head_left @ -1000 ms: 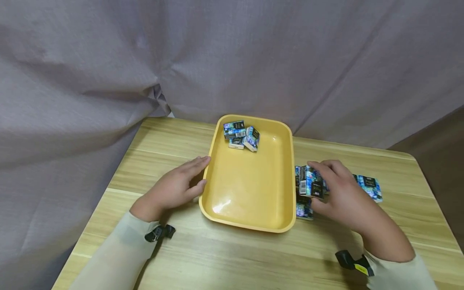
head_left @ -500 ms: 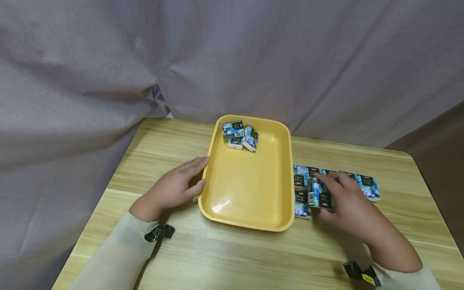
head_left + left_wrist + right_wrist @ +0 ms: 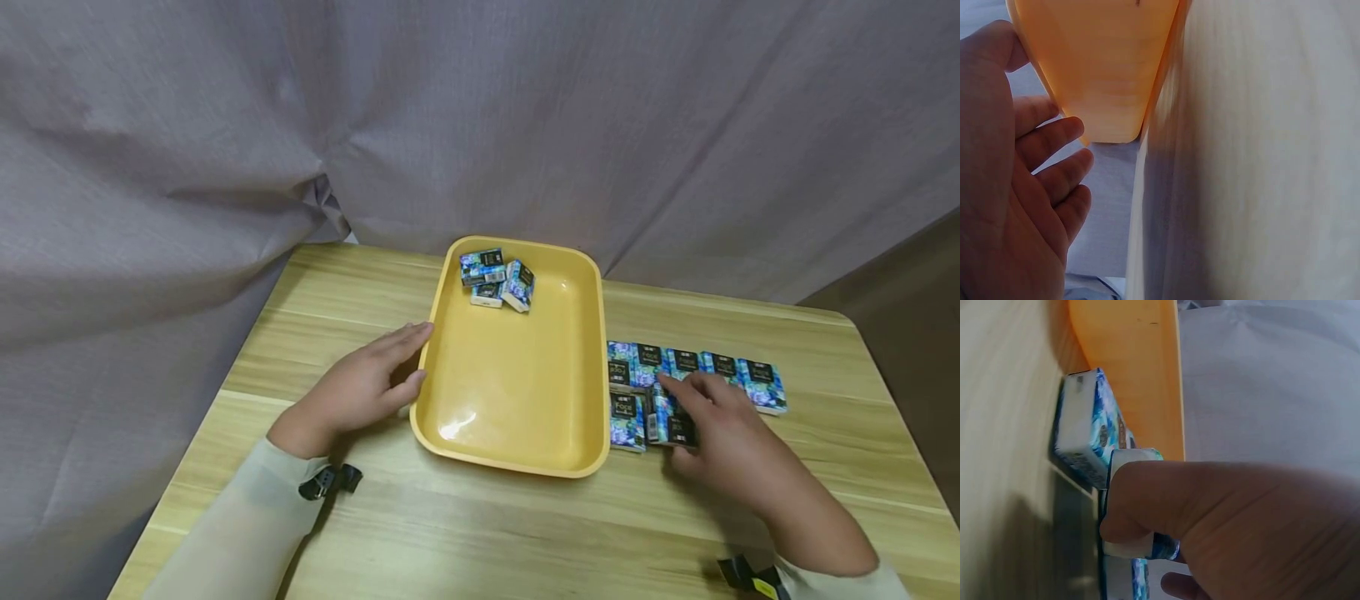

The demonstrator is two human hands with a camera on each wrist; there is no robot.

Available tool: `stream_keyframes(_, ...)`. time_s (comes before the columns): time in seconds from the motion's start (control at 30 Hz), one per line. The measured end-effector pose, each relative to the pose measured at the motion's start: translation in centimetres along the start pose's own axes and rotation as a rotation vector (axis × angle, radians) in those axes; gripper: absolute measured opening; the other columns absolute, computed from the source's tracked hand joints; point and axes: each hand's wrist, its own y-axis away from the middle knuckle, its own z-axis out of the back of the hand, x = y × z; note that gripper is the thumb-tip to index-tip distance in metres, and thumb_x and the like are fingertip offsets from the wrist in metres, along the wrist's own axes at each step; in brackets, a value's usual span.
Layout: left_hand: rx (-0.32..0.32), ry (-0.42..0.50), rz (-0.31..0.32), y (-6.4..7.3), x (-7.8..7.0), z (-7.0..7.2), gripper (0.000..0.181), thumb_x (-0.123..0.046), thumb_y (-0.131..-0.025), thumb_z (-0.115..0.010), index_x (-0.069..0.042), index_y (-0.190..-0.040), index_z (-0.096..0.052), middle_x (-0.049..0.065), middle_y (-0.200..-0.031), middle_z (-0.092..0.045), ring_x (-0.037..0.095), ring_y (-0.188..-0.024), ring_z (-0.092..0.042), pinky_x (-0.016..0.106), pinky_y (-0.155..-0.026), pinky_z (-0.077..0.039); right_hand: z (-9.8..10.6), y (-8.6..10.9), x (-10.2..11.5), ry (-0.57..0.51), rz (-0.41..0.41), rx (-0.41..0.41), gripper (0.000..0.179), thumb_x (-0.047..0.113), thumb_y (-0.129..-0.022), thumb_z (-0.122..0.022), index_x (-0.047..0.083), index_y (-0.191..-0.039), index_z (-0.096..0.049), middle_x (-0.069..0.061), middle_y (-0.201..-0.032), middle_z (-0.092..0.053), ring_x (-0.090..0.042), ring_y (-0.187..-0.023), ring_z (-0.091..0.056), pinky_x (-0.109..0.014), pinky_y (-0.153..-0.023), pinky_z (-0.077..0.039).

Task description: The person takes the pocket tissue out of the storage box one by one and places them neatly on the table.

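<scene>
my read: setting down a small box [image 3: 664, 421].
right hand [image 3: 727, 429] pinches it, a neighbouring box [image 3: 627, 421] to that hand's left; left hand [image 3: 356, 387], fingers loosely spread, touches the tray [image 3: 517, 383]. next calls for squaring it flush, i'd judge, then letting go.

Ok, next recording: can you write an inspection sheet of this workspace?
Surface: light wood-grain table.
Job's things: yellow tray with three blue-and-black printed packs in its far left corner; row of five similar packs right of it, one front pack nearer the person.
Clutter: nothing seen.
Hands: left hand touches the tray's left side; right hand grips another pack.
Cables: nothing seen.
Surroundings: grey curtain behind.
</scene>
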Motion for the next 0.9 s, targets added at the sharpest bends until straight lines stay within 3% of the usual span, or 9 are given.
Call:
stream_keyframes(0.23, 0.013, -0.004, 0.014, 0.0, 0.1, 0.0, 0.071, -0.05, -0.116, -0.054, -0.023, -0.179, -0.034, 0.002, -0.182, -0.041, 0.03, -0.169, -0.041, 0.054, -0.137, -0.039, -0.9, 0.3, -0.3, 0.008, -0.042, 0.052, 0.1, 0.013, -0.076, -0.093, 0.008, -0.167, -0.051, -0.029, -0.147, -0.056, -0.057, -0.134, -0.052, -0.083, -0.106, -0.049)
stream_keyframes(0.9, 0.009, 0.0, 0.008, -0.1, 0.4, -0.2, 0.072, -0.051, -0.116, -0.054, -0.024, -0.179, -0.033, 0.001, -0.181, -0.042, 0.029, -0.169, -0.041, 0.054, -0.137, -0.039, -2.2, 0.5, -0.2, 0.008, -0.044, 0.043, 0.102, 0.013, -0.075, -0.093, 0.008, -0.168, -0.051, -0.024, -0.148, -0.059, -0.056, -0.138, -0.051, -0.084, -0.114, -0.044)
